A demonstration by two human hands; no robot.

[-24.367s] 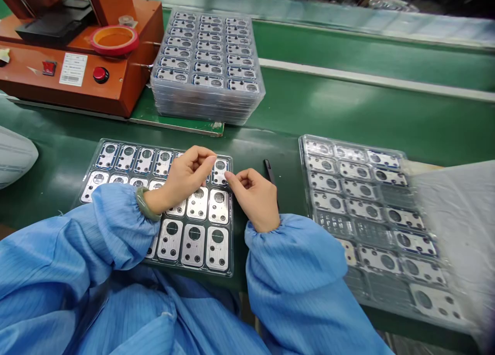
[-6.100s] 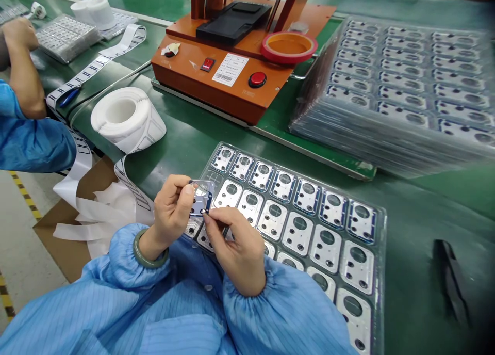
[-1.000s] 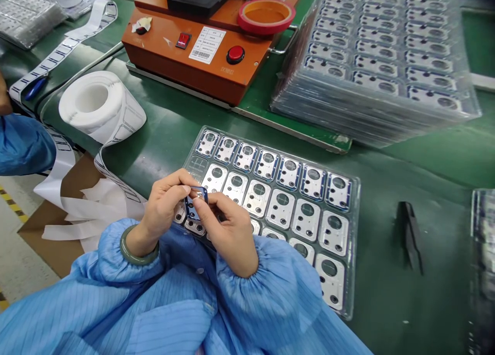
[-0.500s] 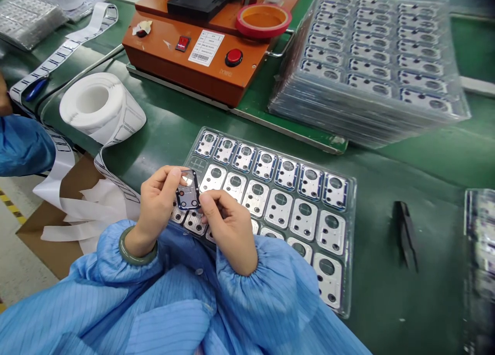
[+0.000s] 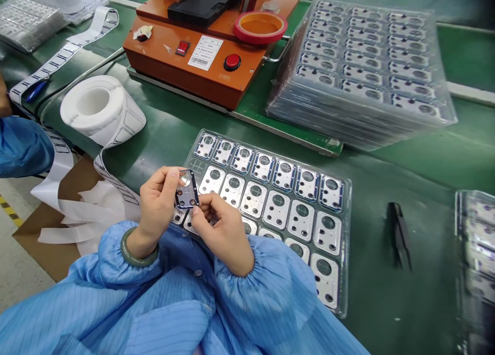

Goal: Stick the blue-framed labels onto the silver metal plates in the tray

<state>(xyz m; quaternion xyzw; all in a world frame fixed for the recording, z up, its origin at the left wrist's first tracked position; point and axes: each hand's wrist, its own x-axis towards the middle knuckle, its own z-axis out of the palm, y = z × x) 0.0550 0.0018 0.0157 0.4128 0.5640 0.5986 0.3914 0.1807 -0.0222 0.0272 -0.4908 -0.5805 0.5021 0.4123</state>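
Near the middle of the frame, the left hand [image 5: 158, 203] holds a small dark-rimmed plate [image 5: 187, 192] up at a tilt, its grip clamped on the plate's left side between thumb and forefinger. The right hand [image 5: 224, 228] is at the plate's lower right corner, thumb and forefinger close together; whether that grip pinches the edge is hard to tell. The plate is above the left part of a clear tray [image 5: 347, 241], which lies on the green counter [image 5: 371, 313] with rows of silver plates [image 5: 253, 199] in its pockets.

A black tool [image 5: 399, 236] lies right of the tray, and another tray [image 5: 477, 262] is cut off at the right edge of the frame. In the upper right is a tall stack of filled trays [image 5: 340, 112]. Left of it, in the upper middle, sits an orange machine [image 5: 185, 71] with a red tape roll [image 5: 261, 35] on top. A white roll [image 5: 116, 107] of backing strip stands on the counter at left, its strip trailing down past brown cardboard [image 5: 36, 239]. At the left edge is a co-worker's blue sleeve [image 5: 25, 147].
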